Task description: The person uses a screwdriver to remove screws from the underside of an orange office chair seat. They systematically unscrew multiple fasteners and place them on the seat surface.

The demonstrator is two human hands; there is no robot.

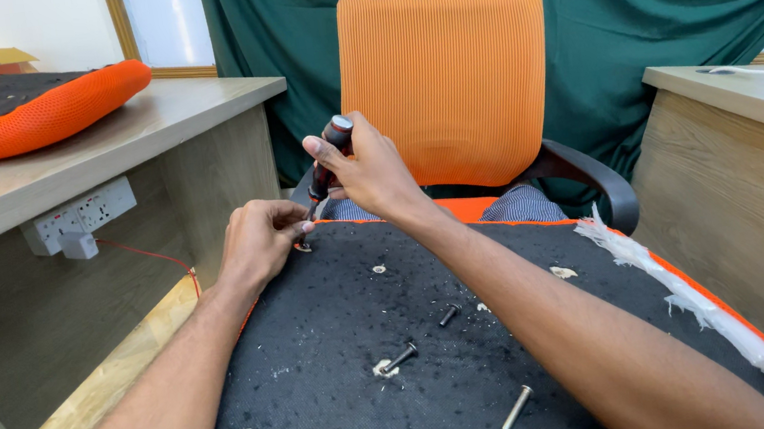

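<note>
My right hand (368, 169) grips a screwdriver (328, 158) with a red and black handle, held nearly upright, its tip down at the far left of a black chair seat underside (343, 367). My left hand (260, 243) rests on that black panel with its fingers pinched around the screwdriver's tip, at a small fastener (305, 246). Three loose bolts lie on the panel: a dark one (448, 315), another (401, 357) by a white patch, and a silver one (516, 408) nearest me.
An orange mesh chair back (443, 79) with black armrest (594, 179) stands behind the panel, before a green curtain (649, 2). Wooden desks flank both sides; the left one carries an orange seat cushion (14, 110) and a wall socket (78, 220). Torn white plastic (709, 309) trails along the right edge.
</note>
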